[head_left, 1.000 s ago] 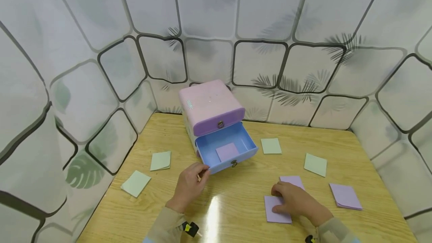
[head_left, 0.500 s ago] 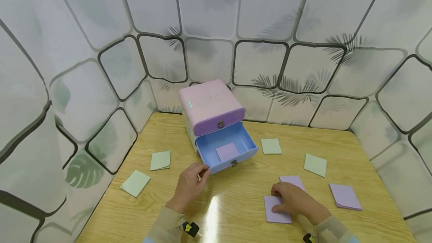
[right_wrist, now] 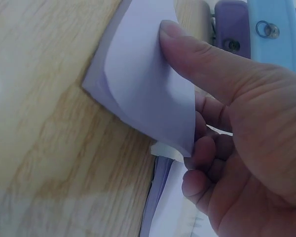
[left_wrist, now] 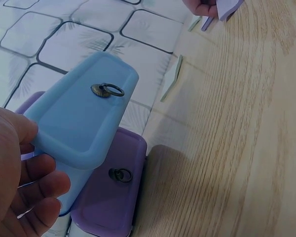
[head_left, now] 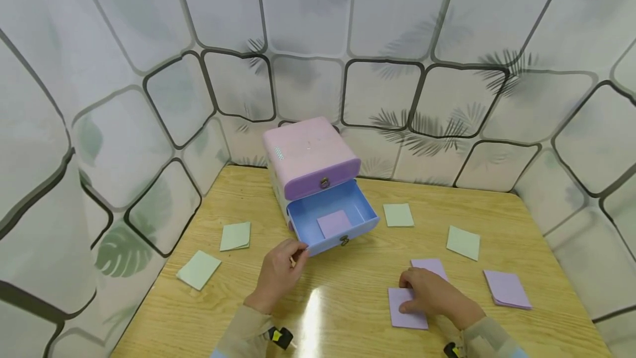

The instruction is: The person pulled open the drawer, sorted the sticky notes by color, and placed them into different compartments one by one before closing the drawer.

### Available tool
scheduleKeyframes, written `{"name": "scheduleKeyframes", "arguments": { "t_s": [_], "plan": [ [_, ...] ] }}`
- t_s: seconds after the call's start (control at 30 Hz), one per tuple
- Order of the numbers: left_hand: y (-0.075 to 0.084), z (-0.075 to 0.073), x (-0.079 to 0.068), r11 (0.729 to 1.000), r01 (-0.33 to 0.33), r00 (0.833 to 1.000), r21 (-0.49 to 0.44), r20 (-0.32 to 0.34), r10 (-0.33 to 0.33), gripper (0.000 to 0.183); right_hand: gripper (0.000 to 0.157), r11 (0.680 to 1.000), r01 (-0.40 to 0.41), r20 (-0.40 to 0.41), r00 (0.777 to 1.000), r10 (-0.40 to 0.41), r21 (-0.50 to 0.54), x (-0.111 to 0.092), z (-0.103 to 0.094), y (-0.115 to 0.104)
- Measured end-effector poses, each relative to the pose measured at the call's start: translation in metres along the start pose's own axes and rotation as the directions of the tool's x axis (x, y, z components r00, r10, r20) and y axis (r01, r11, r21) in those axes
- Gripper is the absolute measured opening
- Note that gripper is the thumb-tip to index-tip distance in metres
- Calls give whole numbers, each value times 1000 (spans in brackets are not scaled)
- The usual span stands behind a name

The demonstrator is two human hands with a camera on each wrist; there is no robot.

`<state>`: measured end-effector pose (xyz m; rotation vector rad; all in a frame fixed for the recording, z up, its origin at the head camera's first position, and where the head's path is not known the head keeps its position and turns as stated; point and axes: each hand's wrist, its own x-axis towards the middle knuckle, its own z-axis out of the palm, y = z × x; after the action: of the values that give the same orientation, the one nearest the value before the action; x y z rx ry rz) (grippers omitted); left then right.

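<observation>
My left hand [head_left: 278,270] holds the left front corner of the pulled-out blue drawer [head_left: 365,227], thumb at its front edge and fingers behind. The drawer belongs to a small pink chest [head_left: 310,145] and has a brass ring pull [left_wrist: 108,90]. Inside it lies a purple sticky note pad [head_left: 334,224]. On the right, my right hand [head_left: 433,294] grips another purple sticky note pad [right_wrist: 145,74], thumb on its face and fingertips at its far edge. A further purple pad [head_left: 431,266] lies just behind, partly hidden by the hand.
One more purple pad [head_left: 508,289] lies at the far right. Pale green pads sit right of the chest [head_left: 399,215], farther right [head_left: 464,242], and at left [head_left: 236,236] [head_left: 199,270]. Patterned fabric [head_left: 308,87] closes off the wooden table [head_left: 358,303] at the back and sides.
</observation>
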<state>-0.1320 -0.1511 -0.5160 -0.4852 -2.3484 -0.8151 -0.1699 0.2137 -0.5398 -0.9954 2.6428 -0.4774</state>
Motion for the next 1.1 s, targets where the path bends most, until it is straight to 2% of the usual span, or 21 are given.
{"name": "scheduleKeyframes", "arguments": {
  "t_s": [0.3,0.53,0.77,0.97,1.1],
  "plan": [
    [-2,1,1,1000,-4,1000,-12,-15,4,8,35,998,53,-30,998,-53,18,4,-3,-3],
    [-3,2,-1,1000,-21,999,-18,-27,20,8,24,983,37,3,999,-38,182,6,-4,-5],
    [-3,2,0,1000,-21,999,-15,-28,20,9,11,970,71,-9,997,-71,231,6,-10,-8],
    [-2,1,-1,1000,-9,1000,-19,-21,9,9,15,959,121,-43,993,-114,256,6,-17,-7],
    [-1,1,0,1000,-7,1000,-16,-20,6,9,18,950,126,-61,992,-113,285,8,-24,-8]
  ]
}}
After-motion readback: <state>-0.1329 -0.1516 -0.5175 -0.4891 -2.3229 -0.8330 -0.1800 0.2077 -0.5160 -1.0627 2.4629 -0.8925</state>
